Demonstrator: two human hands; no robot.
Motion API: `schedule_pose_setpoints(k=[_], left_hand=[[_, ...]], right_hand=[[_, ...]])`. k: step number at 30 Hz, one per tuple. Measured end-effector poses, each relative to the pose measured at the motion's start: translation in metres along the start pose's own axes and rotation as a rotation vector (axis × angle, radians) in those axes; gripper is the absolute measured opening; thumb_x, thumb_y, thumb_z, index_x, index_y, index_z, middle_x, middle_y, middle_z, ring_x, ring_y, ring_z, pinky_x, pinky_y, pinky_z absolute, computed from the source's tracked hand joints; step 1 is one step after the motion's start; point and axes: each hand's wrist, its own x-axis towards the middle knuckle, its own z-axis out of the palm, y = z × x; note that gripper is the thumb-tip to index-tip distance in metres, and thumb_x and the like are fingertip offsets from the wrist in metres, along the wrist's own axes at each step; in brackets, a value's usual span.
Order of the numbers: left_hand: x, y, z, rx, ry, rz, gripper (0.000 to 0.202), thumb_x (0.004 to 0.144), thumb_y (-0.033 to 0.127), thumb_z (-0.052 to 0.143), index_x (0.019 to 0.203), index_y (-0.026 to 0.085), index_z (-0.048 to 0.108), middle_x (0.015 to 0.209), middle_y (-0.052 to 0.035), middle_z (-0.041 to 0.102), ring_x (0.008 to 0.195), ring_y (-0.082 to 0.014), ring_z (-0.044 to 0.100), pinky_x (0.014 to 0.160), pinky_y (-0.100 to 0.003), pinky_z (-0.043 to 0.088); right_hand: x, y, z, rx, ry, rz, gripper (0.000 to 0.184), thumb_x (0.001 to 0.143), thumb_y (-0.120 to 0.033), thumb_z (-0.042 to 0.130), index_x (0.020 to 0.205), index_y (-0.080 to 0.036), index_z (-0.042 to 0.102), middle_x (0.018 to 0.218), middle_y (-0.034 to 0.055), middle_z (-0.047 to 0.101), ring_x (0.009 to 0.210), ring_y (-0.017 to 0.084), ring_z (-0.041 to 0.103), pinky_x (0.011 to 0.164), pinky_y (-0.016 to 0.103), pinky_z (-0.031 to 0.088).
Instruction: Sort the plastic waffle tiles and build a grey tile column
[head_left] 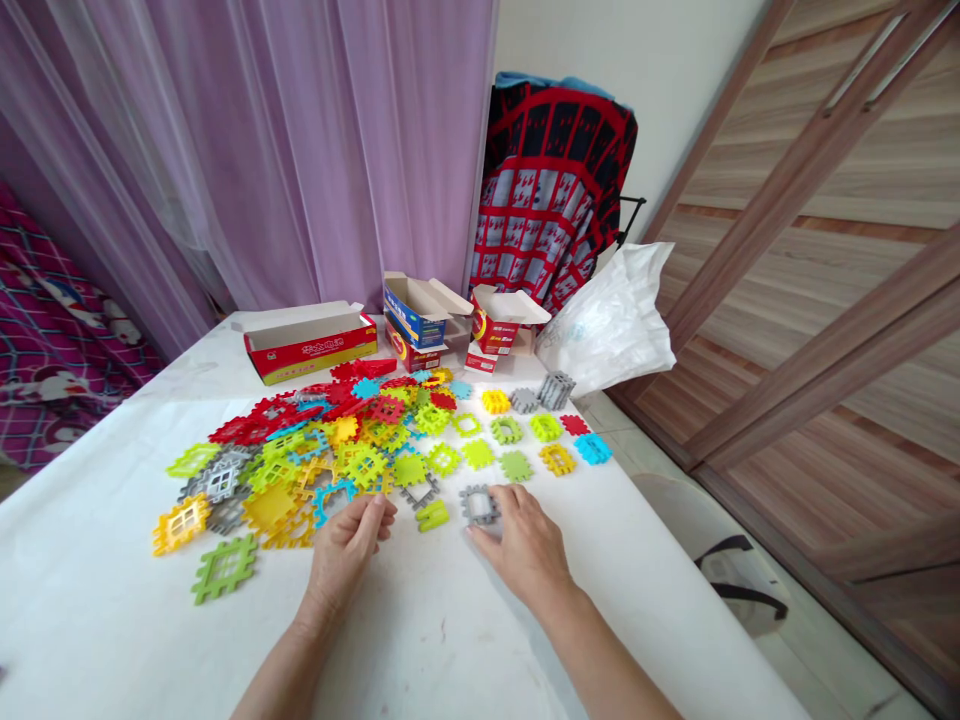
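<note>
Many interlocking plastic waffle blocks in red, yellow, lime, grey and blue lie in a heap (322, 450) on the white table (112, 610). My right hand (523, 543) is shut on a grey waffle block (480, 505) at the front of the heap. Just left of it, my left hand (343, 560) rests at the heap's front edge, fingers loosely curled, with nothing visible in them. A lime block (433, 515) lies between my hands. Several single blocks form a loose row (510, 445) to the right of the heap.
Open red and blue cardboard boxes (309, 342) stand at the table's far edge, beside a white plastic bag (611, 320) and a small stack of grey blocks (556, 390). Behind are a purple curtain (247, 150) and a red-patterned cloth (551, 190). The table's right edge meets a tiled floor (637, 440).
</note>
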Motion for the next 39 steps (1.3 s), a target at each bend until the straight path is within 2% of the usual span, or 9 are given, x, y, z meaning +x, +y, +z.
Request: schedule_pose_setpoints(k=[3, 8, 14, 20, 29, 34, 39], left_hand=[[0.0, 0.001, 0.0, 0.02, 0.0, 0.01, 0.06, 0.067, 0.078, 0.056, 0.063, 0.019, 0.068, 0.057, -0.0045, 0.065, 0.05, -0.0142, 0.056, 0.044, -0.023, 0.042], [0.0, 0.005, 0.0, 0.025, -0.004, 0.005, 0.06, 0.065, 0.078, 0.057, 0.063, 0.019, 0.068, 0.056, -0.0043, 0.064, 0.049, -0.0145, 0.056, 0.043, -0.024, 0.043], [-0.001, 0.004, -0.001, 0.033, -0.005, 0.011, 0.059, 0.067, 0.077, 0.056, 0.064, 0.019, 0.069, 0.057, -0.0046, 0.065, 0.05, -0.0147, 0.057, 0.044, -0.024, 0.043], [-0.001, 0.004, 0.0, 0.044, -0.003, 0.006, 0.061, 0.066, 0.079, 0.055, 0.064, 0.019, 0.069, 0.057, -0.0048, 0.064, 0.051, -0.0151, 0.057, 0.044, -0.024, 0.043], [-0.001, 0.003, 0.0, 0.038, -0.002, -0.013, 0.064, 0.064, 0.081, 0.056, 0.064, 0.018, 0.069, 0.058, -0.005, 0.065, 0.052, -0.0147, 0.057, 0.045, -0.024, 0.043], [0.0, 0.002, -0.001, 0.032, -0.007, -0.02, 0.066, 0.061, 0.083, 0.057, 0.063, 0.018, 0.069, 0.056, -0.005, 0.064, 0.052, -0.0153, 0.057, 0.044, -0.025, 0.044], [0.001, 0.002, 0.0, 0.053, -0.009, -0.017, 0.066, 0.06, 0.084, 0.057, 0.062, 0.019, 0.069, 0.057, -0.0054, 0.066, 0.052, -0.0168, 0.059, 0.044, -0.026, 0.047]], right_hand=[[0.002, -0.011, 0.003, -0.061, 0.009, 0.005, 0.034, 0.076, -0.04, 0.073, 0.104, -0.024, 0.061, 0.102, 0.0071, 0.064, 0.099, 0.026, 0.059, 0.078, 0.033, 0.05], [0.006, -0.012, 0.006, -0.062, 0.001, -0.02, 0.023, 0.078, -0.029, 0.068, 0.1, -0.024, 0.063, 0.1, 0.0065, 0.064, 0.098, 0.024, 0.06, 0.079, 0.033, 0.049], [0.001, -0.003, 0.003, 0.002, 0.007, -0.027, 0.035, 0.078, -0.029, 0.069, 0.111, -0.026, 0.061, 0.113, 0.006, 0.065, 0.106, 0.024, 0.059, 0.087, 0.033, 0.048], [0.002, 0.0, 0.003, -0.029, -0.01, 0.0, 0.031, 0.077, -0.029, 0.069, 0.107, -0.025, 0.062, 0.103, 0.0056, 0.066, 0.1, 0.024, 0.061, 0.081, 0.031, 0.048], [0.001, 0.004, 0.005, 0.101, 0.105, 0.007, 0.031, 0.072, -0.026, 0.07, 0.102, -0.024, 0.061, 0.098, 0.0028, 0.07, 0.092, 0.02, 0.064, 0.078, 0.029, 0.048], [0.022, 0.034, -0.014, 0.229, 0.253, 0.116, 0.032, 0.073, -0.037, 0.067, 0.101, -0.024, 0.061, 0.097, 0.0014, 0.071, 0.081, 0.018, 0.066, 0.073, 0.029, 0.05], [0.092, 0.094, -0.056, 0.222, 0.313, 0.312, 0.041, 0.071, -0.046, 0.067, 0.104, -0.024, 0.059, 0.1, 0.0031, 0.072, 0.083, 0.02, 0.067, 0.071, 0.031, 0.049]])
